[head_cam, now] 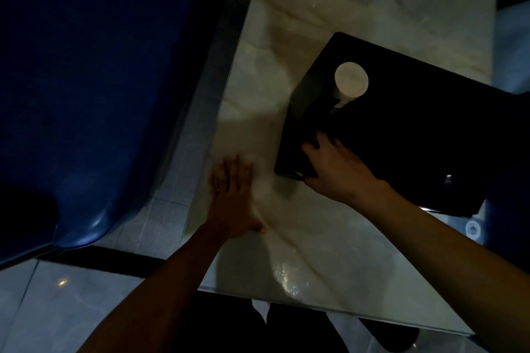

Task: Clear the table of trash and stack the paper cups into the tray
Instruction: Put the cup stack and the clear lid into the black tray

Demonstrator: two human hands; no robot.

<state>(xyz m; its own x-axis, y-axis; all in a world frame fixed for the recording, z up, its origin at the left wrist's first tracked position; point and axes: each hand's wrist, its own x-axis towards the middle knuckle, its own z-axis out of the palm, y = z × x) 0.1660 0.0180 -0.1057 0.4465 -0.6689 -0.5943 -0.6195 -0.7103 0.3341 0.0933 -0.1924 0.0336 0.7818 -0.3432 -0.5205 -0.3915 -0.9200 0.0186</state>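
A black tray lies on the pale marble table at the right. A white stack of paper cups stands upright in the tray's far left part. My right hand grips the tray's near left corner, fingers over the rim. My left hand rests flat on the tabletop to the left of the tray, palm down, fingers spread, holding nothing. The scene is dim.
A blue chair stands to the left of the table, close to its left edge. Tiled floor shows below it. A small round white object sits by the tray's near right corner.
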